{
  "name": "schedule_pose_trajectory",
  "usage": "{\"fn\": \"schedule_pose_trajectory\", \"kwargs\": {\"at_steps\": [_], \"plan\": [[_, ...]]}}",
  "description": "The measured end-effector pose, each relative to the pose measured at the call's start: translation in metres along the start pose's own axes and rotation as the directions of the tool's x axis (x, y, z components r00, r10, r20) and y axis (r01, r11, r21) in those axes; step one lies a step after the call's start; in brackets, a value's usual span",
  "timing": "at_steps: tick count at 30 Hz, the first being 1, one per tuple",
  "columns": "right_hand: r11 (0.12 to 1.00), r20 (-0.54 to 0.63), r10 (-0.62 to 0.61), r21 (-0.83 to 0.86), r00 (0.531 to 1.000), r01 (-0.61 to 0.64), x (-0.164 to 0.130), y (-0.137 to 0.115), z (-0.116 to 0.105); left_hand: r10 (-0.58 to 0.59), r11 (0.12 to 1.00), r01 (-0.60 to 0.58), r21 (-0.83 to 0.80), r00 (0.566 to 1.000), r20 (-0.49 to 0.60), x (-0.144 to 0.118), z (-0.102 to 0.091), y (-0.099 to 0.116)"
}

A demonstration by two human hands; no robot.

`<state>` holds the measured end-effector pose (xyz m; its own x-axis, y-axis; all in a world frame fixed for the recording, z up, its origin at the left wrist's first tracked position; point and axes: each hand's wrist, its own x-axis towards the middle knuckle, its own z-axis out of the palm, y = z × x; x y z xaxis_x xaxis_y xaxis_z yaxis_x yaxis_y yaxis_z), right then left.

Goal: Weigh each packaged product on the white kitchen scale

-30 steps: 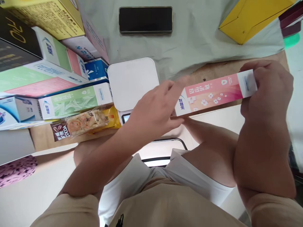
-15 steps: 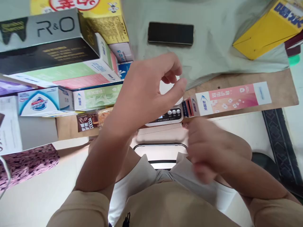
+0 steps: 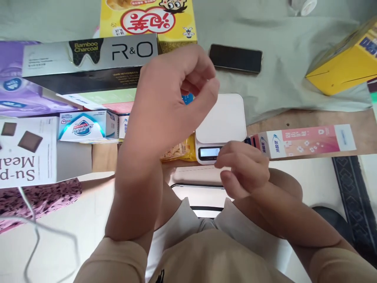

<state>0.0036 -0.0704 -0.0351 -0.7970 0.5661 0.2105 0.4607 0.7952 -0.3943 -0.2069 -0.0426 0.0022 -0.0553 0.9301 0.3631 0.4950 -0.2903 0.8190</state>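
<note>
a seated person in a tan shirt and white shorts leans over a wooden board crowded with packaged goods. nearest the lap, the right hand hangs at the lower right corner of a digital kitchen scale, wrist angled inward, fingers loosely bent and thumb apart, with no item in their grasp; whether the fingertips touch the controls cannot be told. the scale sits at the board's near edge, its lit display facing the wearer, seemingly so the figures can be read from the seat; part of the readout is hidden by the hand.

to its right, a pink toothpaste carton lies flat along the board, label up, apparently set aside within easy reach. to its left is a yellow snack packet, partly covered by the left forearm.

a little farther off, the left hand is raised, wrist bent, its fingers curled toward the thumb with a gap between, gripping nothing visible. beside it, a safeguard soap box and an r&o bamboo charcoal box are grouped closely, perhaps to save room.

beyond, a dark-screened smartphone rests on grey-green cloth, near a yellow puff-snack box.
</note>
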Motion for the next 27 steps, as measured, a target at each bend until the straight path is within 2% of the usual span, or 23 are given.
{"fn": "schedule_pose_trajectory", "kwargs": {"at_steps": [6,9,11,14,18,27], "plan": [[0.981,-0.016,0.188,-0.038,0.982,-0.189,0.057,0.008,0.000,-0.046,0.999,0.047,-0.022,0.998,0.032,-0.007,-0.017,-0.008],[0.946,0.014,0.320,-0.057,0.947,-0.319,0.072,0.007,0.009,-0.087,0.996,0.087,0.005,0.995,0.049,-0.011,-0.027,-0.010],[0.923,0.073,0.372,-0.133,0.926,-0.360,0.076,0.005,0.017,-0.113,0.992,0.109,0.062,0.992,0.065,-0.012,-0.034,-0.011],[0.903,0.120,0.389,-0.247,0.913,-0.352,0.078,0.004,0.025,-0.146,0.984,0.133,0.118,0.984,0.102,-0.013,-0.041,-0.013],[0.884,0.129,0.398,-0.318,0.908,-0.342,0.080,0.004,0.026,-0.168,0.981,0.151,0.120,0.975,0.145,-0.013,-0.042,-0.015],[0.872,0.193,0.425,-0.350,0.884,-0.343,0.085,0.002,0.018,-0.190,0.979,0.180,0.096,0.976,0.110,-0.013,-0.043,-0.023]]}}
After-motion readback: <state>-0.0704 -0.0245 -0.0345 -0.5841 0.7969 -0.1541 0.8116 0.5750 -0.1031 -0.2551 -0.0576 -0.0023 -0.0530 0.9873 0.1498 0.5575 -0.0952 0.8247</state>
